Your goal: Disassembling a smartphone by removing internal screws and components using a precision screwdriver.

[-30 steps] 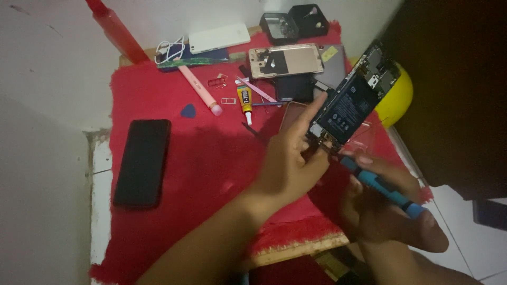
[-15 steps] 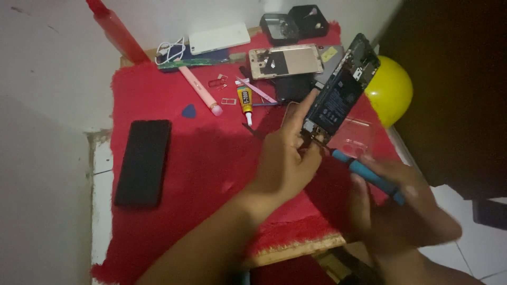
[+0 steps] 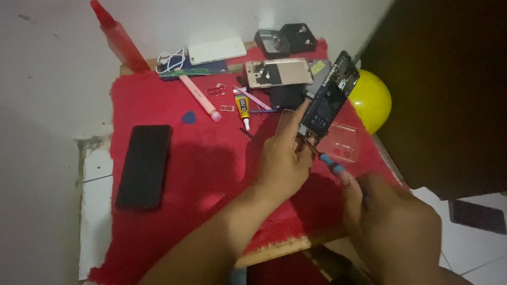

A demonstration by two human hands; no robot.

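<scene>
Small wooden table covered by a red cloth, set in a room corner: white wall behind and at left, white tiled floor below, dark door or cabinet at right.

Left hand grips the opened phone at its lower end, held tilted upright above the right part of the table, insides facing the camera. Right hand, closed around a blue-handled screwdriver, sits off the front right corner; the tip meets the phone's bottom edge, exact spot too dim to tell.

Near the left edge lies a black phone, flat. Along the back edge: red bottle at the back left corner, white phone, gold back cover, black parts. Mid-table: pink pen, blue pick, glue tube. Clear case near the right edge; yellow ball just past that edge.
</scene>
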